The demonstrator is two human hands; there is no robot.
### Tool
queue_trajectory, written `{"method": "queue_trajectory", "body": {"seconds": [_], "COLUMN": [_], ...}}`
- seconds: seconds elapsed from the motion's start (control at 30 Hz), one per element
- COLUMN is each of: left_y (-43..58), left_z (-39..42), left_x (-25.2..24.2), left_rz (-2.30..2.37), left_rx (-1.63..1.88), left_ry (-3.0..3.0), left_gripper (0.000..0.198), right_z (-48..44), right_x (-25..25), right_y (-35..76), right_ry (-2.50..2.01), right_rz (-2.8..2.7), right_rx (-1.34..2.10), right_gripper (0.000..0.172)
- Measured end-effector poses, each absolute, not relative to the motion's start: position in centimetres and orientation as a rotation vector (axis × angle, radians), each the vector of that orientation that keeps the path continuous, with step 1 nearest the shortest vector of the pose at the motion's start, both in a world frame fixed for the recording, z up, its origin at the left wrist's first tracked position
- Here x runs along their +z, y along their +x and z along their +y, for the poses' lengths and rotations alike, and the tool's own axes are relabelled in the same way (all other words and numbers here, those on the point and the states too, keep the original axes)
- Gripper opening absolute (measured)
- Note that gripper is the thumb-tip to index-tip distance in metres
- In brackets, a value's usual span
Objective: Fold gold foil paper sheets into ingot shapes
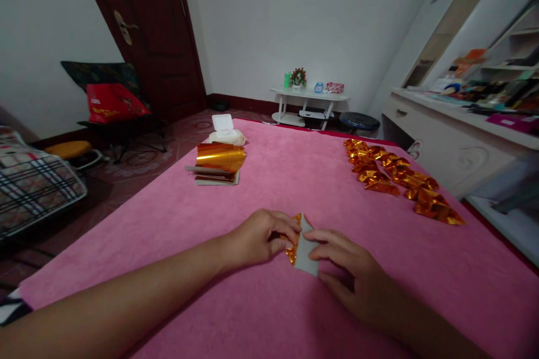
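A sheet of gold foil paper (306,256), partly folded, lies on the pink cloth with its grey back up and a crinkled gold strip along its left side. At that gold edge, my left hand (273,235) pinches the paper between thumb and fingers. My right hand (349,269) rests on the grey part with its fingers apart, the fingertips touching the paper's right side. Up and to the left is a stack of gold foil sheets (219,158). Several folded gold foil pieces (379,165) stand in two rows at the right.
The pink-covered table (290,168) spreads out before me. Behind the foil stack sits a wipes pack (227,136) with its white lid raised. Beyond are a white side table (311,93), a round stool (359,121) and a chair with a red bag (113,102). A cabinet (455,134) lines the right.
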State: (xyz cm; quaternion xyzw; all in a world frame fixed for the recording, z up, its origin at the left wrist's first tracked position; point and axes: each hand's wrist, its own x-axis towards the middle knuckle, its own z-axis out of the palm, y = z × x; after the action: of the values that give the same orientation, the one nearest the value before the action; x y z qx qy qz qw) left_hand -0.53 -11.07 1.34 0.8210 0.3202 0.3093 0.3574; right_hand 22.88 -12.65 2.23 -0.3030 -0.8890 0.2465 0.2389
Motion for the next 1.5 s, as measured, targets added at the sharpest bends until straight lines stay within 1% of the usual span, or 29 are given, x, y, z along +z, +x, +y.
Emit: {"method": "queue_trajectory", "body": {"seconds": [0.23, 0.37, 0.47, 0.6, 0.67, 0.73, 0.8, 1.0, 1.1, 1.2, 1.33, 1.43, 1.5], "left_y": [-1.0, -0.9, -0.8, -0.6, -0.5, -0.4, -0.4, -0.1, -0.1, 0.0, 0.1, 0.2, 0.2], "left_z": [-10.6, -10.6, -10.7, -11.0, -11.2, -11.3, -11.5, -11.7, -11.8, -11.9, -12.3, -12.5, -12.5], "left_x": [1.7, 1.6, 1.4, 1.3, 1.3, 1.3, 1.3, 1.1, 0.9, 0.9, 1.3, 1.4, 1.4], "left_rz": [0.752, 0.783, 0.804, 0.856, 0.854, 0.851, 0.867, 0.923, 0.934, 0.930, 0.933, 0.947, 0.944], "left_rx": [0.747, 0.730, 0.734, 0.761, 0.782, 0.805, 0.816, 0.815, 0.822, 0.820, 0.800, 0.794, 0.805], "left_ry": [2.046, 2.036, 2.028, 1.976, 1.987, 2.004, 2.000, 1.982, 1.975, 1.988, 1.998, 1.996, 1.990], "left_gripper": [0.014, 0.012, 0.013, 0.013, 0.011, 0.008, 0.005, 0.005, 0.002, 0.001, 0.004, 0.010, 0.011], "right_z": [-12.6, -13.0, -13.5, -13.9, -13.9, -13.8, -13.5, -12.2, -11.8, -11.5, -11.1, -10.9, -10.8], "right_x": [2.3, 2.8, 3.0, 2.6, 2.2, 2.1, 2.0, 2.0, 1.7, 1.6, 2.0, 2.4, 2.4], "right_y": [22.6, 22.1, 21.5, 20.9, 20.9, 21.0, 21.0, 20.7, 20.3, 19.9, 19.7, 19.9, 20.0], "right_ry": [-0.705, -0.705, -0.778, -0.810, -0.746, -0.704, -0.727, -0.885, -1.079, -1.262, -1.329, -1.302, -1.298], "right_rz": [-2.433, -2.467, -2.456, -2.499, -2.505, -2.497, -2.489, -2.307, -2.189, -2.087, -2.093, -2.155, -2.154], "right_rx": [0.643, 0.656, 0.617, 0.408, 0.265, 0.194, 0.246, 0.693, 0.872, 0.958, 0.995, 0.993, 1.046], "right_gripper": [0.020, 0.033, 0.029, 0.030, 0.026, 0.022, 0.020, 0.017, 0.010, 0.005, 0.004, 0.014, 0.015]}}
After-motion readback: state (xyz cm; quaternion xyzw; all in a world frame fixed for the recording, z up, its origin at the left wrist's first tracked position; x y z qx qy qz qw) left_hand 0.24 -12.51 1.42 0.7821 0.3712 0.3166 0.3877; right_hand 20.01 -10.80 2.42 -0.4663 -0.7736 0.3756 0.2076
